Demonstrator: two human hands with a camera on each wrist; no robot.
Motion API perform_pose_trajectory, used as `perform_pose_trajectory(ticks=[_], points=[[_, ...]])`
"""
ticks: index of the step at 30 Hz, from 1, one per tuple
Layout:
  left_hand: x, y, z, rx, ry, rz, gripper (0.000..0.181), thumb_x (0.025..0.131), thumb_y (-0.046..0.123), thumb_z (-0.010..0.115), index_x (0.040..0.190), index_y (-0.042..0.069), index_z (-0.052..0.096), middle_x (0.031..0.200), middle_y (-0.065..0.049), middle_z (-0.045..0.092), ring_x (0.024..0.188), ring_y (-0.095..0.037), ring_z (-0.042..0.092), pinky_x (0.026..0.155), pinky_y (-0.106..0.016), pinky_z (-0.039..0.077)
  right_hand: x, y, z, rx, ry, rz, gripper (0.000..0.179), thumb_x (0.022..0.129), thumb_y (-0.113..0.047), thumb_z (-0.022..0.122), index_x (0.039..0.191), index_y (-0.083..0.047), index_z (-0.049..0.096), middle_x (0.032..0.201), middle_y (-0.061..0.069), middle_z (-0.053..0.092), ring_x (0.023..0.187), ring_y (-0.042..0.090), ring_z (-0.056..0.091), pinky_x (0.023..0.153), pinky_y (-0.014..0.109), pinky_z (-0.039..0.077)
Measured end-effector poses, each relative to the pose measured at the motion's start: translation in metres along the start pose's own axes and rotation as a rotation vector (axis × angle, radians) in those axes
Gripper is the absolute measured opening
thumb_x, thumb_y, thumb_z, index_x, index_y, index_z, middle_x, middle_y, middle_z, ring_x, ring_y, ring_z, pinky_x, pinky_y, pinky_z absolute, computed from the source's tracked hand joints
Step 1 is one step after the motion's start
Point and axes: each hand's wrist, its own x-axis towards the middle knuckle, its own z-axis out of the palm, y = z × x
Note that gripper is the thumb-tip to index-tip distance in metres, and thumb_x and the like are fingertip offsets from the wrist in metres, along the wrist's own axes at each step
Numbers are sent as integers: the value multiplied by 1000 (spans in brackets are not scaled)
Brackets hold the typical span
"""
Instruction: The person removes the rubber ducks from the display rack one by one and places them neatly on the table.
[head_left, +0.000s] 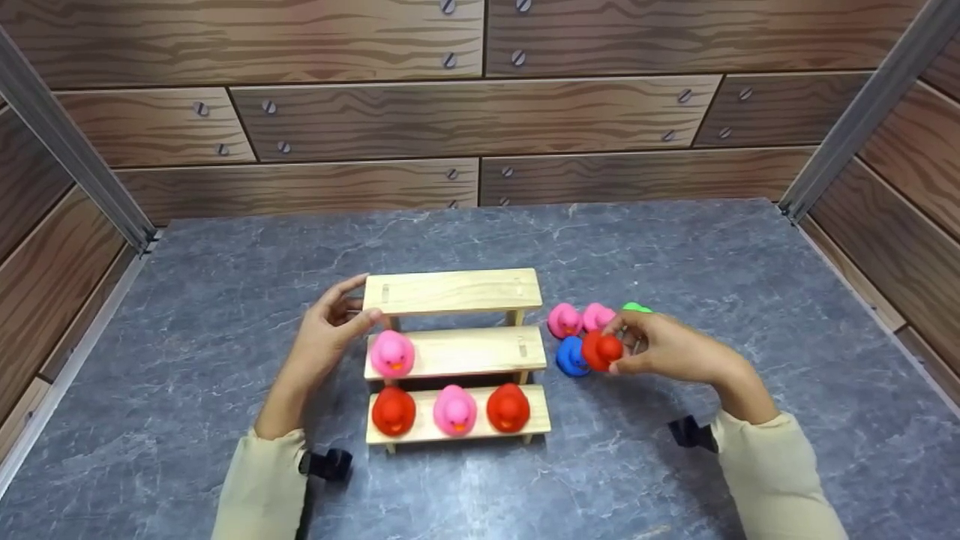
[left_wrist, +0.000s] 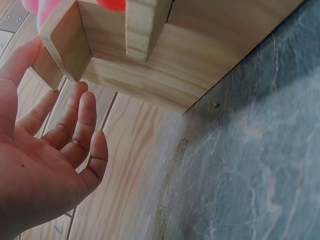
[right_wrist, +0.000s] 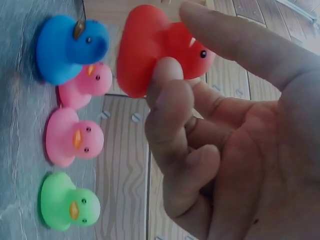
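Pick-up step, seemingly: right hand (head_left: 664, 346) pinches red duck (head_left: 602, 351), clear of tabletop (head_left: 615, 480), near blue duck (head_left: 570, 357). Left hand (head_left: 324, 328), well apart, loosely spread at top end of rack (head_left: 454, 292). Next move likely wants steady carry rackward.

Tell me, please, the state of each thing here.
Stand: upright, partly filled
Left hand: holding the stand
Held red duck: pinched, seemingly lifted
Right hand: holding that duck
Middle step pink duck: upright
Bottom left red duck: upright
Bottom pink duck: upright
Bottom right red duck: upright
Blue duck: upright, loose
Left loose pink duck: upright
Right loose pink duck: upright
Green duck: upright, loose
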Motion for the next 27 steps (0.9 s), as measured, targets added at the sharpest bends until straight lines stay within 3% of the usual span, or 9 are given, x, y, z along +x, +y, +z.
perform_pose_trajectory(ticks=[27], points=[[0,0,0,-3,4,-15,54,88,4,68,139,10,50,101,-9,67,83,-10,62,78,-22,49,8,32,-5,5,-89,120,41,76,-9,76,108,7,55,80,4,54,71,14,48,61,24,41]])
